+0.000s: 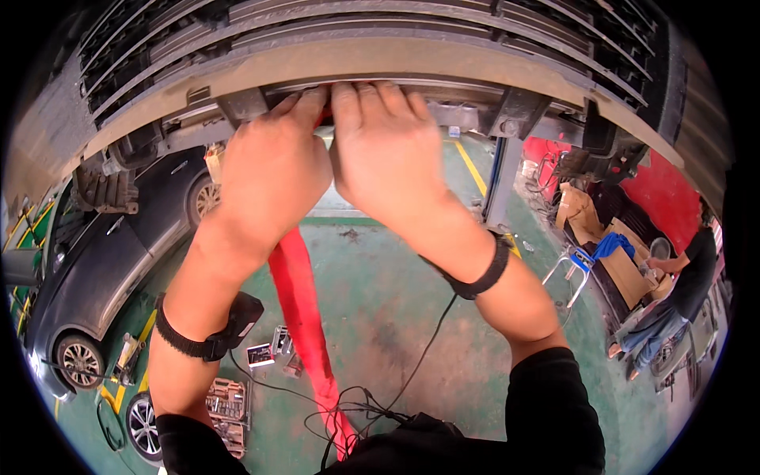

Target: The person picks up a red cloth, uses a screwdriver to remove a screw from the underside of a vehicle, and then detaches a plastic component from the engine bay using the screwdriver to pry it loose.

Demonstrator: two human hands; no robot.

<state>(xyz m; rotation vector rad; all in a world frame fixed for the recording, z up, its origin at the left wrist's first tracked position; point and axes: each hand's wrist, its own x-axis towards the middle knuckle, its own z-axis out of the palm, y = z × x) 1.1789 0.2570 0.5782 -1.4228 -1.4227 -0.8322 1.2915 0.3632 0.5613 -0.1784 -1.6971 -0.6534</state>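
Observation:
Both my hands are raised close together at the lower edge of a raised car's front bumper, a dusty trim strip [443,57] under a dark grille [332,20]. My left hand [277,170] is closed, knuckles up. A bit of a long red cloth strip [299,293] shows beside its fingers; the strip runs down behind that wrist to the floor. Beside it, my right hand [388,142] presses its fingers together, bent up at the gap under the trim. Its fingertips and whatever lies under them are hidden.
A dark car [119,237] stands at left beside tools and a socket case [227,408] on the green floor. A grey post [503,182] rises at right. Beyond it are cardboard boxes [629,273], a blue stool [582,260] and a person [685,285]. Black cables [368,408] hang near me.

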